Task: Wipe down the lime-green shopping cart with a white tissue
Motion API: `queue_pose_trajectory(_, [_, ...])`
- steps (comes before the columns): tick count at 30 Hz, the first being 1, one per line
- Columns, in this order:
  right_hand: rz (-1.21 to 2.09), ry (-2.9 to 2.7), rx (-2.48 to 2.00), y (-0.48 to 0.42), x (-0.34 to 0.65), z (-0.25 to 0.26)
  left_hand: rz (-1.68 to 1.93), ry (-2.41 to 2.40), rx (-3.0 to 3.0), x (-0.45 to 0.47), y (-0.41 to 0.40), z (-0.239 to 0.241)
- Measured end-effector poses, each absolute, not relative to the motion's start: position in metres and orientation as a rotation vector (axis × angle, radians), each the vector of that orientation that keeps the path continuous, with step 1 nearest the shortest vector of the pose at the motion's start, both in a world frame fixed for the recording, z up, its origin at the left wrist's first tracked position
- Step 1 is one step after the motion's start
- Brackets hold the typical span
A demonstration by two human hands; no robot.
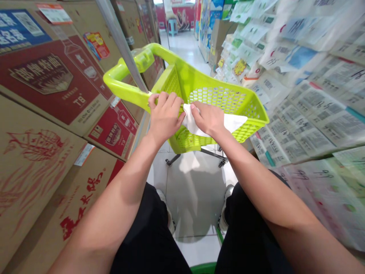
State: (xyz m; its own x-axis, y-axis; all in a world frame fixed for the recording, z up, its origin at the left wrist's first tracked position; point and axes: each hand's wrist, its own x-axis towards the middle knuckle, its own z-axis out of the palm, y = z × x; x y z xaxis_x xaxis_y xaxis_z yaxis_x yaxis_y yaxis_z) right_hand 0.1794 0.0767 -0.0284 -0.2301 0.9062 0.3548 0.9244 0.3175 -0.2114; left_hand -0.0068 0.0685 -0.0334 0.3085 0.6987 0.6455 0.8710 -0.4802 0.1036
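Note:
A lime-green plastic shopping cart [203, 78] stands in front of me, turned sideways, its handle to the left and its perforated basket to the right. My left hand [167, 114] is closed over the near rim, close to where the handle arm joins. Just right of it, my right hand [209, 117] is closed on a white cloth [235, 121], pressing it against the same rim. Part of the cloth hangs down the basket's near side, and another bit shows between my two hands. The right fingertips are partly hidden.
Stacked cardboard boxes [42, 76] line the left side, with a grey metal pole [121, 42] in front. White packaged goods [308, 114] are piled on the right. A blue stool [172, 27] stands far down the aisle. Something green [203, 268] shows between my legs.

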Motion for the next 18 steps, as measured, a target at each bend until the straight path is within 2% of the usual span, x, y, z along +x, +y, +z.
queue_pose_trajectory(5, [-0.113,-2.158,-1.745,0.079,0.210,-0.037,-0.853,-1.387,-2.293,-0.028,0.081,-0.033])
queue_pose_trajectory(12, [-0.140,-1.989,-2.099,0.095,0.314,-0.062,-0.870,-1.384,-2.252,-0.046,0.100,-0.037])
queue_pose_trajectory(18, [-0.212,-1.963,-2.023,0.097,0.346,-0.076,-1.020,-1.351,-2.169,-0.037,0.104,-0.048])
